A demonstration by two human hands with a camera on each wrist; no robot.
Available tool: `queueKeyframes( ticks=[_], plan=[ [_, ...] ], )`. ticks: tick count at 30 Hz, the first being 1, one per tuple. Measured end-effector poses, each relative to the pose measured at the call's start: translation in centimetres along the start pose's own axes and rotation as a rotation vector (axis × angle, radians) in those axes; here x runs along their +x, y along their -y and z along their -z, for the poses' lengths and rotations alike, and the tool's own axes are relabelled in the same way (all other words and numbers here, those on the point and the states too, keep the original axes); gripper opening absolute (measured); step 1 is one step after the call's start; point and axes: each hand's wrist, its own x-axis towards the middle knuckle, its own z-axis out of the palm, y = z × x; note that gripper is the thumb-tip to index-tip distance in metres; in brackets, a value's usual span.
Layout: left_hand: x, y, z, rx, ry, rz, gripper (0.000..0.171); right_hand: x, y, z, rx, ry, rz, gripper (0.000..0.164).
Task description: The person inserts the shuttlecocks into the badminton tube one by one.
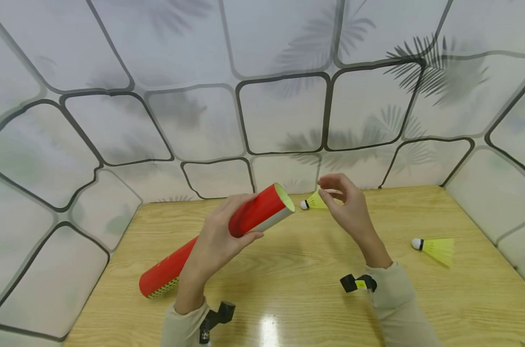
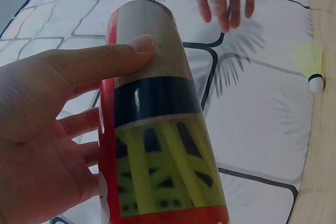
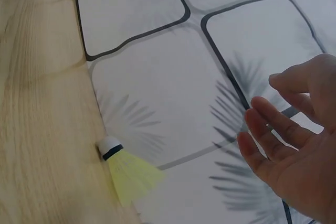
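Observation:
My left hand (image 1: 216,236) grips a red shuttlecock tube (image 1: 169,267) near its upper end. The tube is tilted, its open end raised toward the right and its red end low at the left. In the left wrist view the tube (image 2: 157,98) shows a silver and black band and a yellow-green printed panel, with my thumb across it. My right hand (image 1: 347,205) is raised with bent fingers and nothing between them. Behind it in the head view lies a yellow shuttlecock (image 1: 313,201) with a white cork, partly covered by the fingers. The right wrist view also shows this shuttlecock (image 3: 131,174).
Another yellow shuttlecock (image 1: 436,246) lies on the wooden table (image 1: 288,289) at the right, its cork pointing left. A wall covering with a stone-outline and leaf pattern (image 1: 284,115) rises at the table's back and sides.

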Motion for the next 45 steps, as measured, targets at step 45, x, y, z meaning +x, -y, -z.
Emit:
queueKeyframes(
  ticks=[45],
  plan=[
    [0.1, 0.2, -0.5, 0.001, 0.026, 0.006, 0.072, -1.8, -9.4, -1.6, -0.174, 0.192, -0.326, 0.032]
  ],
)
